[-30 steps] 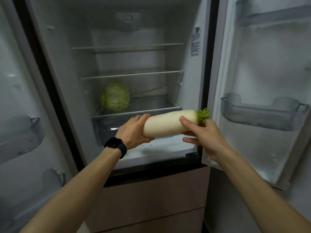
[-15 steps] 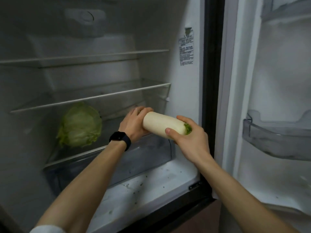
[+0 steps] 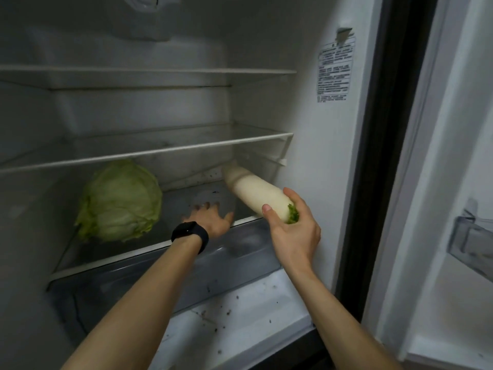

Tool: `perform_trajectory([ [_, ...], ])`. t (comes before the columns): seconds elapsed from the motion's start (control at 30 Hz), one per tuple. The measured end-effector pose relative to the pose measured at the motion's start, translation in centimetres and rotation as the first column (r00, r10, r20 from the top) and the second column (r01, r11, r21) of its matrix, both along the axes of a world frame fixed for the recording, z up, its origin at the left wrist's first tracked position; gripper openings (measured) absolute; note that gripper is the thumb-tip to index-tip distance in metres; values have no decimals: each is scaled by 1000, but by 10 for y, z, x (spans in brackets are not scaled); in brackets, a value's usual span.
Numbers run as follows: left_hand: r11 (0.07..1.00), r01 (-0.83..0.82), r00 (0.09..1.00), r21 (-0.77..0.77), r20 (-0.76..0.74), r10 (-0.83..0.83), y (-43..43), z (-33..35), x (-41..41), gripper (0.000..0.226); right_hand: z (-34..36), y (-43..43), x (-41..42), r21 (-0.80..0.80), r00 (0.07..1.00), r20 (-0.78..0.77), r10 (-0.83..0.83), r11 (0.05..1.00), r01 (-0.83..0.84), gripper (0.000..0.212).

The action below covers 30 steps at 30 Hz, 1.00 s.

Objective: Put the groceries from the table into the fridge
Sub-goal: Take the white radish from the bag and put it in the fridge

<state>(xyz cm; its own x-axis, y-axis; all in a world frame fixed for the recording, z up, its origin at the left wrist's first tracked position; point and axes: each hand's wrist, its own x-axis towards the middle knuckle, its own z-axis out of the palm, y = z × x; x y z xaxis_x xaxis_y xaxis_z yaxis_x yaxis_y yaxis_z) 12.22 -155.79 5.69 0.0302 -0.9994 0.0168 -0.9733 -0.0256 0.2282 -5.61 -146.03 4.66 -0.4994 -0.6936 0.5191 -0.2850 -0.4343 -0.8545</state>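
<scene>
- A green cabbage [image 3: 120, 201] sat on the left of the lowest shelf [image 3: 181, 197] inside the open fridge [image 3: 320, 156], under the rim of the middle shelf [image 3: 149, 153].
- An upper shelf [image 3: 149, 73] ran across the fridge higher up.
- Below the lowest shelf was a clear drawer [image 3: 240, 260], and dark specks dotted the white floor [image 3: 240, 316] in front of it.
- The left hand [image 3: 210, 218] reached over the lowest shelf, just right of the cabbage, with its palm down, its fingers spread and nothing in it. It was blurred, so whether it touched the shelf could not be told.
- A black watch [image 3: 190, 235] sat on the left wrist.
- The white radish [image 3: 257, 194] lay at a slant in the right part of the fridge. Its narrow tip pointed into the back right corner beneath the middle shelf, and its leafy green end faced the person.
- Whether the radish rested on the lowest shelf could not be told.
- The right hand [image 3: 292, 231] held the radish at its leafy end, with the thumb on the left side and the fingers curled round the right.
- A printed label [image 3: 334, 73] was stuck high on the right inner wall.
- On the far right the door [image 3: 453, 129] stood open, with a clear bin [image 3: 472, 244] fixed to it.
</scene>
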Motion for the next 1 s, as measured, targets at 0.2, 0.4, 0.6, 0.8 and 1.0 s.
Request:
perform_trajectory([
  [0.2, 999, -2, 1000, 35, 24, 1, 3, -11, -2, 74, -17, -52, 10, -197, 912, -378, -160, 976, 90, 47],
  [0.4, 1000, -15, 1000, -1, 4, 15, 5, -11, -2, 74, -40, -104, 3, -210, 713, -684, -158, 978, 15, 51],
  [0.6, 999, -44, 999, -9, 24, 44, 0, -14, -3, 75, -23, -134, 3, -123, 543, -835, -94, 992, -16, 47],
  [0.8, 998, -54, 998, -44, 21, 55, 6, -8, -6, 74, -11, -124, -12, 186, 412, -898, 155, 982, 35, 59],
  [1.0, 993, -71, 997, -96, 5, 72, 23, -3, -10, 65, 9, -108, 0, 319, 379, -885, 270, 945, 72, 68],
])
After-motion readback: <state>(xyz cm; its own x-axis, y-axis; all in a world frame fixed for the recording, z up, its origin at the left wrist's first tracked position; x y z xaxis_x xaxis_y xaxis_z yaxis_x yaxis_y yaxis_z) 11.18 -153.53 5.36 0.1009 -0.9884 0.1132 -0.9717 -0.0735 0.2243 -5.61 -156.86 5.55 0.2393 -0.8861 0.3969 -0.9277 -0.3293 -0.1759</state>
